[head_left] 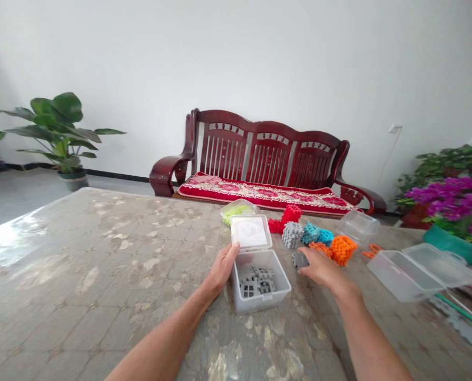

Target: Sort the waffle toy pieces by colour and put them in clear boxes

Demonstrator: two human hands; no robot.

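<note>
A clear plastic box (pixel 261 305) stands in front of me with its lid (pixel 252 232) swung back. Flat grey interlocking plastic pieces (pixel 259 282) lie inside it. My left hand (pixel 223 264) grips the box at its left side, by the hinge, thumb near the lid. To the right of the box, my right hand (pixel 319 265) is closed on a grey interlocking piece (pixel 299 259) low over the table; its fingertips are partly hidden. Just behind that hand sit a light grey block cluster (pixel 292 234), blue clusters (pixel 317 234) and an orange cluster (pixel 343 250).
A red cluster (pixel 291 214) and a box of yellow-green pieces (pixel 236 208) stand farther back. Clear boxes (pixel 359 226) and an open one (pixel 395 278) are to the right, near purple flowers (pixel 458 203). Beyond the patterned table (pixel 112 275) is a wooden bench (pixel 268 153).
</note>
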